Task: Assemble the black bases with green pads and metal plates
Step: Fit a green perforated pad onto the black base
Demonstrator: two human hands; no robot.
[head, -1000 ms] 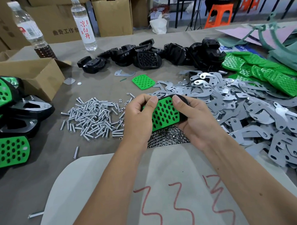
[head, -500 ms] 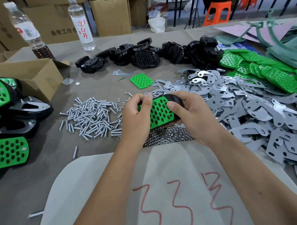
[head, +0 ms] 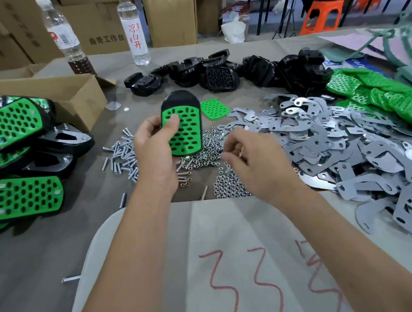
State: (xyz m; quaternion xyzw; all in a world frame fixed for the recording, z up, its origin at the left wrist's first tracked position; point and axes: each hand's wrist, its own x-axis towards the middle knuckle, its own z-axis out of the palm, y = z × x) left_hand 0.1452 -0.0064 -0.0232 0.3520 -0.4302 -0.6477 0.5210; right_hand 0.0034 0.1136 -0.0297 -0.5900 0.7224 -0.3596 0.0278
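My left hand [head: 153, 153] holds a black base with a green pad [head: 184, 131] upright, thumb pressed on the pad's face. My right hand [head: 254, 162] hovers free of it over a pile of small nuts [head: 229, 182], fingers loosely curled with nothing seen in them. Bolts [head: 122, 152] lie left of the nuts. Grey metal plates [head: 342, 150] spread in a heap to the right. Bare black bases [head: 227, 72] are piled at the back, green pads [head: 380, 95] at the back right, and one loose green pad [head: 214, 109] lies just behind the held base.
Finished bases with green pads [head: 21, 195] are stacked at the left edge beside an open cardboard box [head: 61, 95]. Two water bottles [head: 135, 27] stand at the back left. A white sheet with red scribbles [head: 219, 250] covers the near table.
My right hand let go of the base and moved right over the nuts. My left hand lifted the base and turned it upright, pad facing me.
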